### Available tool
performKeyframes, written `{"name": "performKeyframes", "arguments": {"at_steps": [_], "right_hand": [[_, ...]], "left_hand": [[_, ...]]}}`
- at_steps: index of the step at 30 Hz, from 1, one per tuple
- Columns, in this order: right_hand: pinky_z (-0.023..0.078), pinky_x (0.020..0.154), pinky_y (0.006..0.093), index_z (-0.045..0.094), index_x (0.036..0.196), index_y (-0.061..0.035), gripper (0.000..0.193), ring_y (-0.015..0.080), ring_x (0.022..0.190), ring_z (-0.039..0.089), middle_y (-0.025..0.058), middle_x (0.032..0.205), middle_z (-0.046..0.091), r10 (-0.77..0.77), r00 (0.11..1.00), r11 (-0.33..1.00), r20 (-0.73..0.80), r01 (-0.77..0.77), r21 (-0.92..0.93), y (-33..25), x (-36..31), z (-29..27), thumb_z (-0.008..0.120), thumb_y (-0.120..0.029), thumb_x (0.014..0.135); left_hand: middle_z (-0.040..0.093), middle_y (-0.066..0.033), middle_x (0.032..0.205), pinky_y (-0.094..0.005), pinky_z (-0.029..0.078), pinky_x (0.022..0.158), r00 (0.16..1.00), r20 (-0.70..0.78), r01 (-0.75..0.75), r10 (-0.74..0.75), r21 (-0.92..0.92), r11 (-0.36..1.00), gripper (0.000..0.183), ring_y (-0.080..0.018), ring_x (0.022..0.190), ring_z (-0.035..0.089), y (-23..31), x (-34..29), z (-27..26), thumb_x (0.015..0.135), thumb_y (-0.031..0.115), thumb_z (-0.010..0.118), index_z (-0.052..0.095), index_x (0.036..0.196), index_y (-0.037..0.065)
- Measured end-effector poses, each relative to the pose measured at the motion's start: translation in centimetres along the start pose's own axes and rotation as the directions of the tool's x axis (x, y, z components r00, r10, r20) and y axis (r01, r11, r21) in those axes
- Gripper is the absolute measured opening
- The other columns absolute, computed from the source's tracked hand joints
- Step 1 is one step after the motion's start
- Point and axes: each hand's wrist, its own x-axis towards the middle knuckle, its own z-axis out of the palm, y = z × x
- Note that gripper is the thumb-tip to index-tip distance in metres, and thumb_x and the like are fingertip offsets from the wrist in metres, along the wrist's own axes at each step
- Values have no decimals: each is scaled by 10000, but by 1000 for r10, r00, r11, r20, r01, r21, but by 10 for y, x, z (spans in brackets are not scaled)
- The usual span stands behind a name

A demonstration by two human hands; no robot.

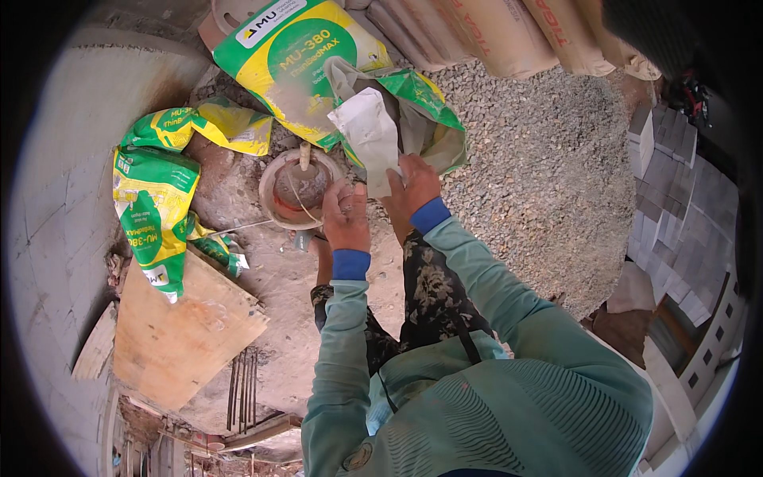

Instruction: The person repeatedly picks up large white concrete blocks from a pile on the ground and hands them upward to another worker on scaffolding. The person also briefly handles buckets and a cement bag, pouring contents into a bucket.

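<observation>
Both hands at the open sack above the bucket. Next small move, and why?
Probably tip the open sack a little toward the bucket. The right hand grips its pale folded lip, the left hand sits between sack and bucket, and the mouth looks short of the bucket rim.

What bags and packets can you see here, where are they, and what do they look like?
Full sack: top middle, lying flat, green and yellow.
Open bag: by both hands, green outside, pale lining pulled out.
Empty bags: left, crumpled on the ground, green and yellow.
Tan sacks: top right, stacked beside gravel, plain brown.
</observation>
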Motion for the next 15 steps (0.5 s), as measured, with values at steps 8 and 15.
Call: {"name": "performKeyframes", "arguments": {"at_steps": [8,15], "right_hand": [[506,776,450,674,1006,-47,186,363,902,631,174,931,642,-283,914,935,292,194,297,-7,-22,-1,662,-171,868],[510,922,463,686,1094,-51,247,389,1050,630,173,1116,660,-235,874,962,426,271,-26,57,76,-3,655,-142,866]], "left_hand": [[686,-250,1073,-495,525,858,998,-23,54,-53,669,741,594,-443,969,661,-10,71,46,827,334,758,568,1300,30],[704,-247,993,-493,535,824,997,-26,-52,74,487,872,320,-435,934,674,-53,68,0,875,213,682,656,1117,4]]}}
